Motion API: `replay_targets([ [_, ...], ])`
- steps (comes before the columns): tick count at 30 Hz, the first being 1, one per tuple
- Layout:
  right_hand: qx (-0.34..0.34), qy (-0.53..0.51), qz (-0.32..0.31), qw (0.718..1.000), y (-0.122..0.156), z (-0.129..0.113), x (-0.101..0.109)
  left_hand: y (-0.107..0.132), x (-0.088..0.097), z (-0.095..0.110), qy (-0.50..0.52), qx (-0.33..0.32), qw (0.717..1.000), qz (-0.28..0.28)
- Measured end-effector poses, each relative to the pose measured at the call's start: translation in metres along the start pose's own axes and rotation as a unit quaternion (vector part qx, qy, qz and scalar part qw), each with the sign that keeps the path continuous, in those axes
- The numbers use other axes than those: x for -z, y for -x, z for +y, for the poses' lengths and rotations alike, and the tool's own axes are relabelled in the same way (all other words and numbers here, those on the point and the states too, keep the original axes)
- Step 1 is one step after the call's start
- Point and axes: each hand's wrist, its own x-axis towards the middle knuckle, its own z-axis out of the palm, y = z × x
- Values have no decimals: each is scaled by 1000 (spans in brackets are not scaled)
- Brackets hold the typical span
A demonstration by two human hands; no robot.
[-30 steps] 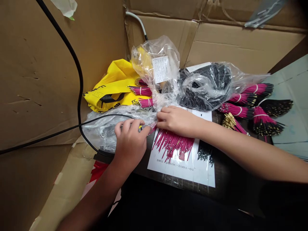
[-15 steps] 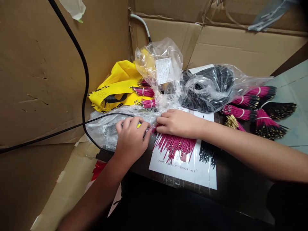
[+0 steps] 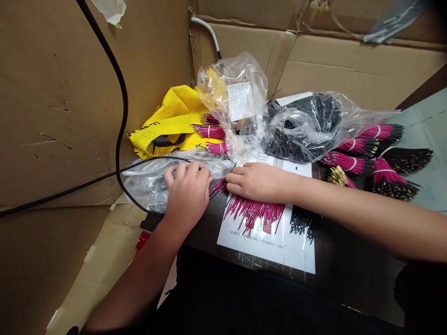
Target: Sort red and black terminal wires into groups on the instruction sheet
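Several thin pink wires [image 3: 218, 187] with dark ends stretch between my two hands. My left hand [image 3: 188, 188] is closed, fingers curled, around one end of them. A small yellow bit shows between its fingers, but I cannot make out what it belongs to. My right hand [image 3: 249, 181] is also closed, fingertips pressed down at the other end of these wires. Beneath and in front of it, a fanned heap of pink wires [image 3: 254, 214] lies on a printed white sheet [image 3: 265, 253]. Black wires [image 3: 302, 222] lie under my right forearm.
A clear plastic bag [image 3: 146, 184] and a black cable [image 3: 123, 102] lie by my left hand. Behind are a yellow bag [image 3: 174, 104], a labelled clear bag [image 3: 239, 100] and a bag of black wires [image 3: 300, 125]. Tied wire bundles [image 3: 380, 170] lie right. Cardboard walls [image 3: 335, 60] enclose the back.
My left hand has shifted slightly left, away from my right hand, and more of the pink wires shows between them. My right hand has hardly moved.
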Motion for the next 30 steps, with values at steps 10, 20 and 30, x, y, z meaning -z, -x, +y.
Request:
replay_targets([
  [10,-134,-16,91,987,63,-7,21,0,-4,1,6,-50,999,16],
  [20,-288,-54,91,952,196,-72,5,4,0,10,38,-64,997,10],
  [30,-358,-29,120,925,210,-106,-24,7,3,21,48,-64,997,1],
])
